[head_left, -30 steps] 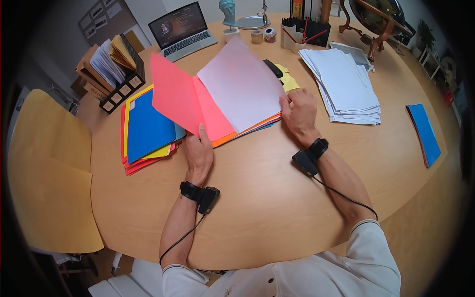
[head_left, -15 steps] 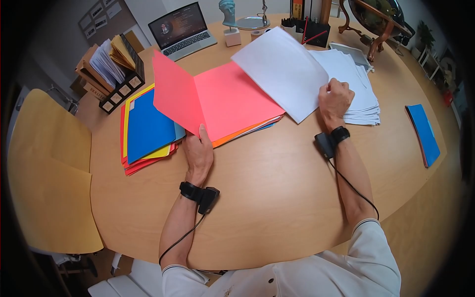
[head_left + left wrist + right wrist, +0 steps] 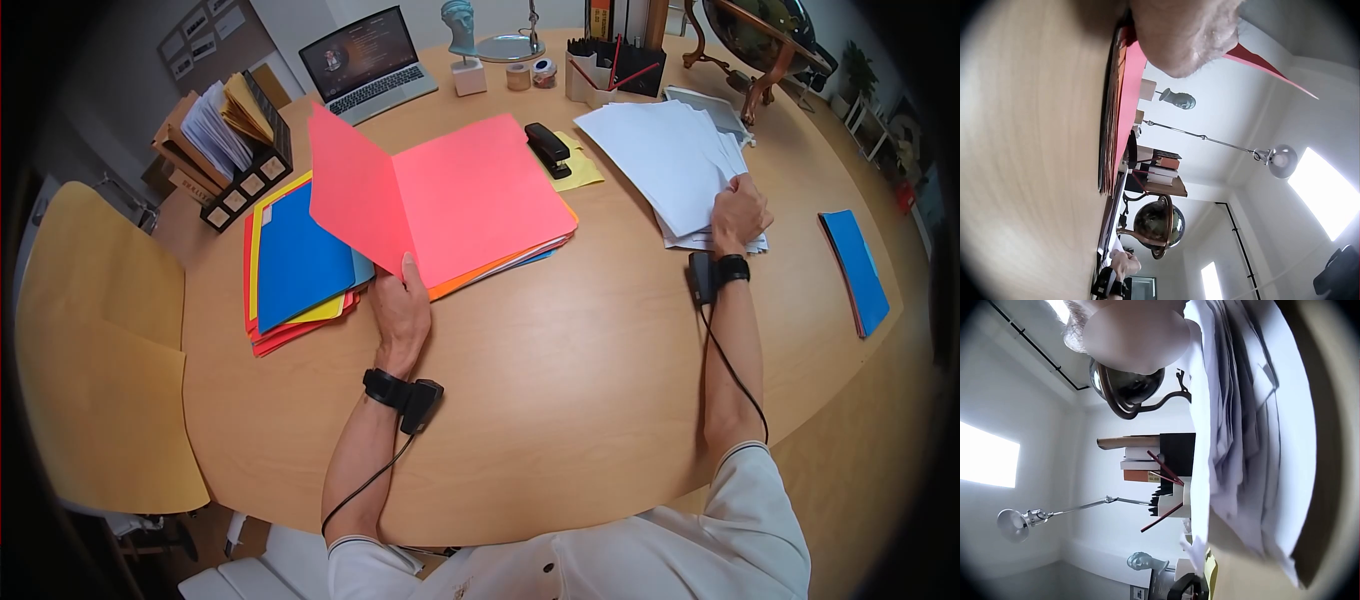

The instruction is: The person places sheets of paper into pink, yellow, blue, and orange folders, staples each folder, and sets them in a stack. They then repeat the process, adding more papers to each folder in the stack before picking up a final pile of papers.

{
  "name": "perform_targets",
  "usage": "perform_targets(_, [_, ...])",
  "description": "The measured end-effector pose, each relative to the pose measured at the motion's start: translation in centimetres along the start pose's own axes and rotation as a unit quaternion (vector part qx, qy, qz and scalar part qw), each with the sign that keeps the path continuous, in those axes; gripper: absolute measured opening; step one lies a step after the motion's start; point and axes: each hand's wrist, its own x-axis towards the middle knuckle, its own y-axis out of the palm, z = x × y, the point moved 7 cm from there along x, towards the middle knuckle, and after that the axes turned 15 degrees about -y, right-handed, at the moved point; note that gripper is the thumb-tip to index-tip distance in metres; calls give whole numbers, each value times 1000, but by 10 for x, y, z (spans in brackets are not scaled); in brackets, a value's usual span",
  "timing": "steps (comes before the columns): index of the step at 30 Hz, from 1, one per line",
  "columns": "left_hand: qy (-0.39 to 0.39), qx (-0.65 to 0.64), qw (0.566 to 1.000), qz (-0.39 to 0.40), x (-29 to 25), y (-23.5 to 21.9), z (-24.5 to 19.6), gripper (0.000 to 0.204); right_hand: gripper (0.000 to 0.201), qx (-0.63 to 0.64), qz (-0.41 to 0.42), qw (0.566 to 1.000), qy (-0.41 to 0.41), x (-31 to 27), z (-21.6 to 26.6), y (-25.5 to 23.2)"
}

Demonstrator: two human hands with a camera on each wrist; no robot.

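An open pink folder (image 3: 480, 195) lies on top of a pile of coloured folders, its left cover raised at an angle. My left hand (image 3: 401, 308) grips the near edge of that folder at the fold, thumb on top and the other fingers hidden beneath. White sheets (image 3: 645, 150) lie over the stack of white paper on the right. My right hand (image 3: 741, 214) pinches their near right corner, close over the stack. In the right wrist view the layered edges of the paper stack (image 3: 1235, 437) show beneath that hand.
Blue, yellow and red folders (image 3: 305, 265) lie left of the pink one. Behind it are a stapler (image 3: 547, 148) on a yellow piece, a laptop (image 3: 370, 65), a bust (image 3: 463, 45) and a pen holder (image 3: 592, 78). A blue folder (image 3: 856, 272) lies far right.
My right hand has moved right, carrying white paper out of the pink folder and onto the white stack. The folder's pink inside and the stapler are now uncovered. My left hand stays put.
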Motion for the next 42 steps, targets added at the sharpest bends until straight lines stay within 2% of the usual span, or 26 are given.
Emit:
perform_targets(6, [30, -12, 999, -18, -1, -2, -5, 31, 18, -19, 0, 999, 45, -4, -22, 1])
perform_targets(11, [8, -1, 1000, -4, -1, -2, -4, 30, 20, -17, -10, 997, 77, -7, -30, 0])
perform_targets(21, [19, -1, 1000, -10, -2, -3, -8, 29, 21, -2, -21, 997, 77, -8, -29, -3])
perform_targets(24, [27, -9, 999, -18, -1, -3, -7, 29, 26, 2, 25, 995, 94, -8, -31, 3])
perform_targets(29, [-18, -6, 1000, -16, -1, -4, -4, 31, 37, -70, -112, 990, 47, -4, -15, -18])
perform_targets(30, [-36, -14, 999, -21, -1, -5, -3, 32, 37, -70, -113, 990, 47, -2, -13, -17])
perform_targets(32, [-16, -17, 999, -39, -4, -9, -12, 33, 32, -21, -220, 974, -52, 3, 4, -29])
perform_targets(33, [4, -18, 998, -57, -6, -13, -17, 35, 32, -21, -220, 974, -52, 6, 7, -30])
perform_targets(35, [17, -32, 998, -55, -3, -11, -10, 37, 23, 47, -254, 959, -119, 9, 25, -36])
perform_targets(36, [29, -46, 997, -52, -1, -10, -7, 38, 23, 47, -254, 959, -120, 10, 33, -37])
perform_targets(38, [59, -38, 995, -75, 2, -9, -1, 38, 15, 176, -280, 922, -200, 8, 57, -44])
perform_targets(39, [88, -31, 991, -98, 1, -11, -4, 39, 14, 212, -277, 914, -209, 5, 72, -49])
perform_targets(42, [80, 5, 992, -102, 2, -13, -5, 42, 11, 317, -222, 897, -216, -3, 107, -44])
